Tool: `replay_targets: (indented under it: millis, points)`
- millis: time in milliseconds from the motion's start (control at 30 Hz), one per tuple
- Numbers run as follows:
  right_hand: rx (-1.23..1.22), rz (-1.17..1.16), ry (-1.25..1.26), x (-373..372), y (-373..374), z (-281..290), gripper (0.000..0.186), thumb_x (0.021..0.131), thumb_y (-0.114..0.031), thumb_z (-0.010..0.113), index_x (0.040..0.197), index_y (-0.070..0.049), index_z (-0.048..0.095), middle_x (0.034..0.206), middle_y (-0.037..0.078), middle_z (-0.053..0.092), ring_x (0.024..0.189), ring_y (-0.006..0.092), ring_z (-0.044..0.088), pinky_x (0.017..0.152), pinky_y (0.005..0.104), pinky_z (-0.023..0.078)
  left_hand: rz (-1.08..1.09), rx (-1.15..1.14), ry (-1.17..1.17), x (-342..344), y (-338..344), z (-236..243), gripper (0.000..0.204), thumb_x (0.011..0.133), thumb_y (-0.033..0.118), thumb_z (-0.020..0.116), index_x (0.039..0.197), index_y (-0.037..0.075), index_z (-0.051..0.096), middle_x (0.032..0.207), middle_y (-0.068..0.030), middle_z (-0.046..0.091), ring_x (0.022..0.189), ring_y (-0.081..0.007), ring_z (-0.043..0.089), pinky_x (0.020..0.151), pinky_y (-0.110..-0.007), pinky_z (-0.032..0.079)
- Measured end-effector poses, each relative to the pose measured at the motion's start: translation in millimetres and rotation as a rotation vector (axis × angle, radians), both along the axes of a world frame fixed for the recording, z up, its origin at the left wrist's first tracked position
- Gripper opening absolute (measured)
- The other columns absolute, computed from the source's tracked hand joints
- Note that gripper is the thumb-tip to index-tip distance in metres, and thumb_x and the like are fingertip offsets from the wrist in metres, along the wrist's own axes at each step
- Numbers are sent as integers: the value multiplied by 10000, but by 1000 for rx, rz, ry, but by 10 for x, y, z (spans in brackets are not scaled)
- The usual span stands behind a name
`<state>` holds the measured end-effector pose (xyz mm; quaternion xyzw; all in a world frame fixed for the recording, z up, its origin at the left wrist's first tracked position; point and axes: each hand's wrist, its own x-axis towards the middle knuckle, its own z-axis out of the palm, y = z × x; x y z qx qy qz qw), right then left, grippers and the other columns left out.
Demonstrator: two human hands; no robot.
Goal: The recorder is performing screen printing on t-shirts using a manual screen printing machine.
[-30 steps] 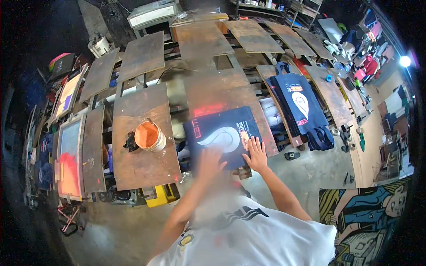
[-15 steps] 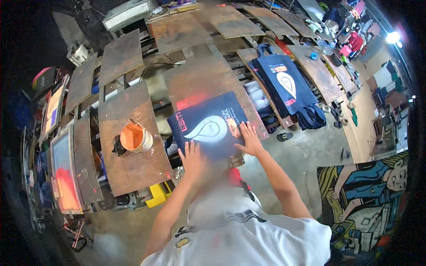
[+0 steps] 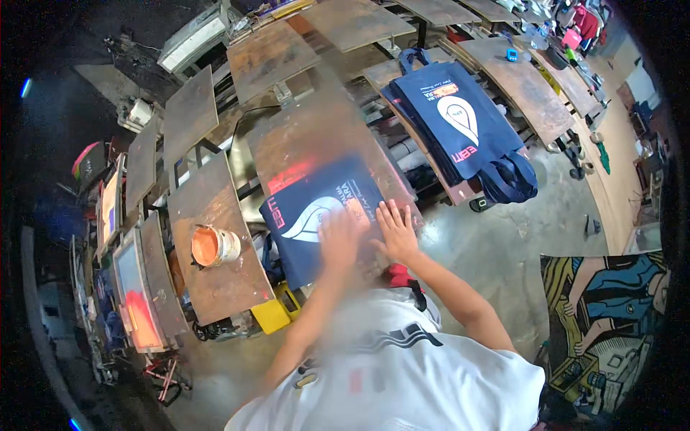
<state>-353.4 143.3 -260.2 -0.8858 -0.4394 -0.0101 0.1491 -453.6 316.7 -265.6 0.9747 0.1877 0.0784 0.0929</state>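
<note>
On the near board (image 3: pixel 287 147), the right hand (image 3: pixel 397 235) rests, fingers apart, by the bag (image 3: pixel 298 258); blur hides the grip of the left hand (image 3: pixel 341 241). Smoothing seems in hand; next calls for flat palms.

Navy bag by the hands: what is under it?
A board extends beyond the far edge of the bag and lies beneath it; the part covered cannot be seen.

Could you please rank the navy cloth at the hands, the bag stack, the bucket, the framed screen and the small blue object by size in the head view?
1. Navy cloth and bag stack: too alike to rank, the cloth being partly covered
2. Framed screen
3. Bucket
4. Small blue object
</note>
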Motion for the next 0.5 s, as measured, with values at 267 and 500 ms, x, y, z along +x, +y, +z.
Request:
replay_targets:
  millis: [267, 500]
  points:
    - [-196, 147, -21, 390, 109, 75, 697, 866, -466, 636, 1330, 46, 539, 1456, 231, 463, 1468, 395, 271, 1190, 645, 105, 12, 13, 9, 220, 30, 171, 651, 889, 408, 649, 1412, 58, 485, 1459, -183, 451, 1353, -393, 398, 1111, -531, 293]
    - [-351, 386, 59, 1010, 358, 310, 1177, 534, -475, 909, 1495, -45, 383, 1581, 195, 311, 1503, 388, 195, 1173, 678, 118, 55, -60, 128, 558, 197, 379, 679, 782, 401, 782, 1338, 90, 546, 1224, -153, 547, 1153, -365, 533, 943, -501, 469]
